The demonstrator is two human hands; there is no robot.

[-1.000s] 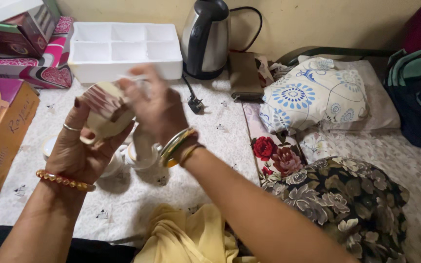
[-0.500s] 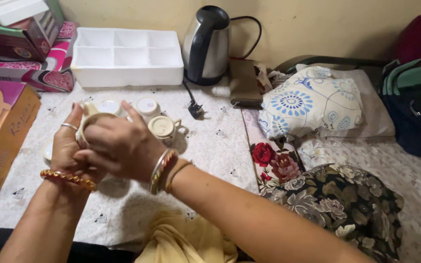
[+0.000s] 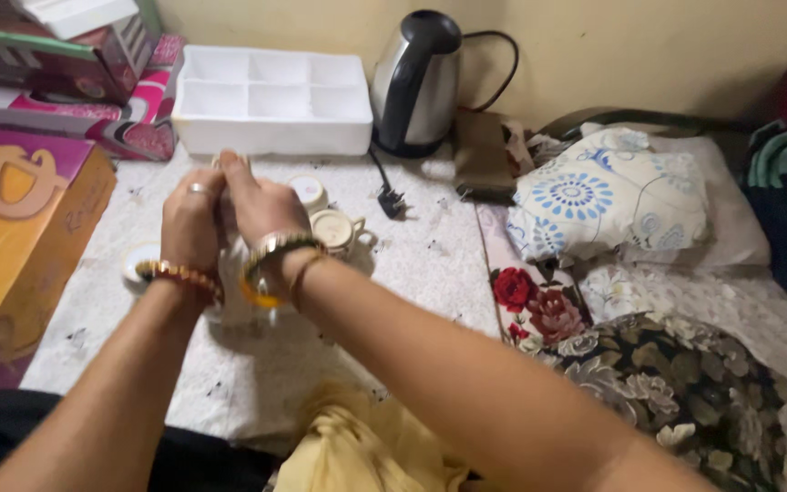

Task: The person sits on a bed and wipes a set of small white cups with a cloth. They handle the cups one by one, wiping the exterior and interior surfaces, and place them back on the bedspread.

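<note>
Left hand (image 3: 191, 219) and right hand (image 3: 264, 214) pressed side by side, backs to the camera, fingers curled shut around the cream cup (image 3: 229, 163). Only a pale sliver of it visible above the fingertips. Half a second ago: cup lower and nearer the body, cradled in the left palm, right hand across its mouth. Now lifted forward over the bedsheet, just short of the white foam tray (image 3: 270, 100). Below the wrists, a pale sheet (image 3: 229, 282), hanging; cloth or paper, cannot tell. Judged from this: handling of that one cup near its end, though not yet set down.

Two more cream cups on the sheet just right of the hands: one seen from above (image 3: 308, 191), one with its handle out to the right (image 3: 337, 230). White saucer (image 3: 141, 260) to the left.

Packages, all on the left: large orange and purple carton (image 3: 20, 228) nearest; pink box with a heart pattern (image 3: 134, 128) behind it; maroon and green boxes (image 3: 47, 59) stacked on top. Foam tray split into six empty compartments, against the wall, steel kettle (image 3: 416, 82) beside it.
</note>
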